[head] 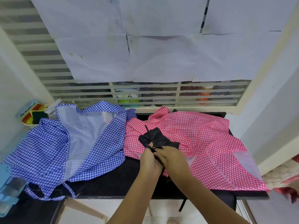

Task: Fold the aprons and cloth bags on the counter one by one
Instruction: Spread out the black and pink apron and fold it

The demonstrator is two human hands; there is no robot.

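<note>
Fingers: the fingertips [151,145] of the left hand [149,160] and those of the right hand [174,158] are curled and brought together; a bunched edge of the black cloth [156,138] is pinched between them.
Hands: both are held side by side and touching, just past the front edge of the counter [113,183], a little toward 5 o'clock from the middle of the view.
Black cloth: it is crumpled and spreads from the fingertips toward 12 o'clock, lying over the pink apron; a thin black string [147,128] sticks out of it toward 11 o'clock. Whether it is a bag or an apron cannot be told.
Pink apron [210,143]: a pink-and-white check, spread rumpled over the counter at 3 o'clock from the hands, with a paler underside turned up at its near corner.
Blue apron [48,151]: a blue-and-white check, laid open at 9 o'clock from the hands, its pale inner side shown down the middle; it touches the pink apron, and a tie hangs over the counter edge.
Dark fabric [226,201]: draped over the counter edge at 5 o'clock, with a strap hanging.
Sponge tray [26,122]: set at 10 o'clock beside the blue apron, with a green sponge in it.
Writing: dark print is seen on a white packet [51,111] and on a blue label [26,109] by the tray, but neither can be read.
Paper sheets [145,38]: plain white sheets are fixed over the slatted window at 12 o'clock.
</note>
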